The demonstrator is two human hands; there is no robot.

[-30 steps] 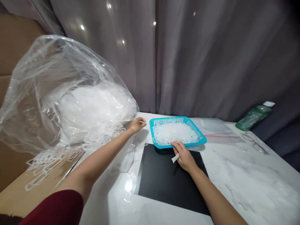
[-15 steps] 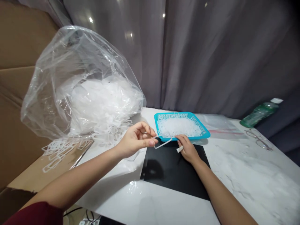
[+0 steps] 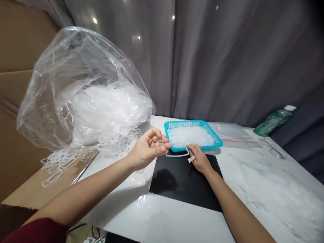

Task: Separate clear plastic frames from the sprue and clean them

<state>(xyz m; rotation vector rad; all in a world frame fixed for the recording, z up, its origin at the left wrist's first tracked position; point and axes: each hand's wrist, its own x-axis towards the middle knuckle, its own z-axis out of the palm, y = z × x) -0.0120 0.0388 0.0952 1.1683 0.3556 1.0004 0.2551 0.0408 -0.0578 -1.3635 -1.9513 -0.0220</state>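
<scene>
Over the near rim of the blue basket, a thin white plastic frame stretches between my two hands. My left hand pinches its left end between thumb and fingertips. The fingers of my right hand are closed at its right end. A short white piece juts out under the right fingers; whether it is held or wrapped on a finger I cannot make out. In the basket lies a heap of small translucent white pieces. A black mat lies beneath my hands.
Left of my hands, a large clear plastic bag spills white frames onto the table and cardboard. Clear zip bags, a green bottle and eyeglasses lie to the right. A grey curtain hangs behind.
The view has shifted slightly. The white frame has turned, its right end now upright at my right fingertips, and my left fingers have spread a little while keeping their pinch.
</scene>
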